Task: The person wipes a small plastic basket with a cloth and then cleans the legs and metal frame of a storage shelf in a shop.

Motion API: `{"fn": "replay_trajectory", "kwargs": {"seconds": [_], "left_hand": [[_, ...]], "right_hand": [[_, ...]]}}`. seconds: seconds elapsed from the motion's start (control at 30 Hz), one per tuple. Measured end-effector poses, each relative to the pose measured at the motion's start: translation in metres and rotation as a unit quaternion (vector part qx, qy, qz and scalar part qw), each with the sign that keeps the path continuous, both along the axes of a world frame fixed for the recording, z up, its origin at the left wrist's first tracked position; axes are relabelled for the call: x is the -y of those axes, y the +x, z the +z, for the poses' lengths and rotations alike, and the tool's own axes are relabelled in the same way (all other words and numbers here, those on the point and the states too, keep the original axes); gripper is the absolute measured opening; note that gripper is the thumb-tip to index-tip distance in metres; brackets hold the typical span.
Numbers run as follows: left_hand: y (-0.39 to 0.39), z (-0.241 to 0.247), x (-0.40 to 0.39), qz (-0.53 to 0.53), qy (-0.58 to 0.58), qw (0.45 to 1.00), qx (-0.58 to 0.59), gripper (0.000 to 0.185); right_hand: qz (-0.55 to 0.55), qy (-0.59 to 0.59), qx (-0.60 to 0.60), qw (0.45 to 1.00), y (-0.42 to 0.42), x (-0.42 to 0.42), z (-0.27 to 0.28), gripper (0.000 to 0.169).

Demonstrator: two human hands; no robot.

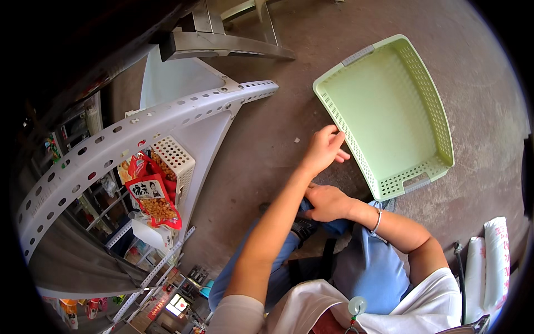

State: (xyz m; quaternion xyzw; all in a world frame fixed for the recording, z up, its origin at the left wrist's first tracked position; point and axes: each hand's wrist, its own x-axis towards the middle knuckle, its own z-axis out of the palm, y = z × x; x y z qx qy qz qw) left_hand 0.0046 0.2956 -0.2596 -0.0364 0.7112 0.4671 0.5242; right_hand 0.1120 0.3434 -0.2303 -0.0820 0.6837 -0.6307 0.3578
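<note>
A light green plastic basket [388, 112] with perforated sides and grey handles rests on the floor, and its inside is bare. My left hand [326, 147] is at the basket's near left rim, fingers apart and slightly bent. Its fingertips overlap the rim, though contact is hard to judge. Below it, my right hand [329, 202] is curled over dark blue material [336, 226] near my legs. Whether it grips this material is hidden. A bracelet [379, 219] circles my right wrist.
On the left stands a white perforated metal shelf rack [179, 102]. A white plastic basket [177, 156] on it holds red snack packets [154, 198]. A metal stand [225, 44] is at the top. White packed bags [494, 267] lie at the lower right.
</note>
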Motion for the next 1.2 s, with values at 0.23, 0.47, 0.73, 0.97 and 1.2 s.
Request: {"fn": "replay_trajectory", "kwargs": {"seconds": [0.23,0.47,0.73,0.97,1.2], "left_hand": [[-0.019,0.071,0.076,0.083,-0.042,0.927,-0.363,0.023],[-0.106,0.118,0.154,-0.228,-0.341,0.650,-0.639,0.067],[-0.118,0.063,0.170,-0.348,-0.347,0.695,-0.524,0.111],[-0.122,0.066,0.172,-0.358,-0.328,0.726,-0.486,0.111],[-0.121,0.069,0.178,-0.355,-0.330,0.729,-0.483,0.110]], "right_hand": [[-0.372,-0.113,0.160,0.907,-0.018,-0.004,-0.026,0.056],[-0.507,-0.018,0.062,0.859,-0.084,-0.010,-0.039,0.060],[-0.386,0.036,-0.041,0.921,-0.160,0.011,-0.035,0.080],[-0.327,0.157,0.062,0.930,-0.198,-0.003,-0.083,0.066],[-0.404,-0.066,-0.090,0.908,-0.201,0.001,-0.085,0.058]]}}
